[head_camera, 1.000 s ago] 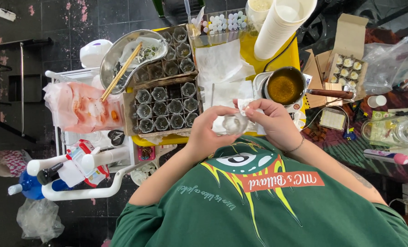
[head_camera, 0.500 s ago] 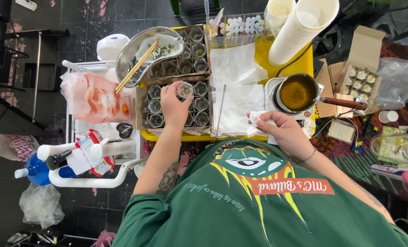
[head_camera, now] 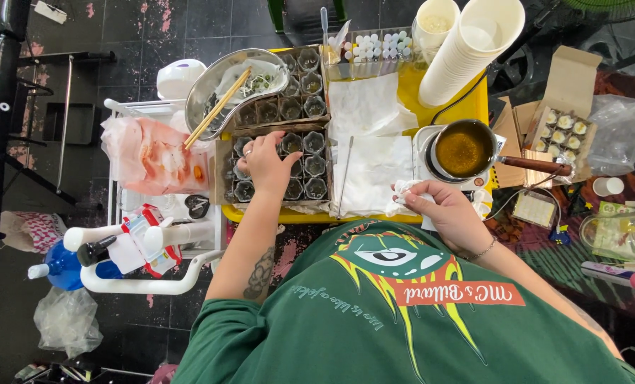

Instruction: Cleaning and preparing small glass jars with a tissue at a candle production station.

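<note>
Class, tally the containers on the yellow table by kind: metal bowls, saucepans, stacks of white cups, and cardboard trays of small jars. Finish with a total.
Metal bowl: 1
Saucepan: 1
Stacks of white cups: 2
Cardboard trays of small jars: 2
Total: 6

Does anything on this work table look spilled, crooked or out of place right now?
Nothing is spilled. Slightly odd: the wooden chopsticks lie slanted across the round metal bowl, overhanging its rim, and the stack of white paper cups leans sideways over the yellow table.
</note>
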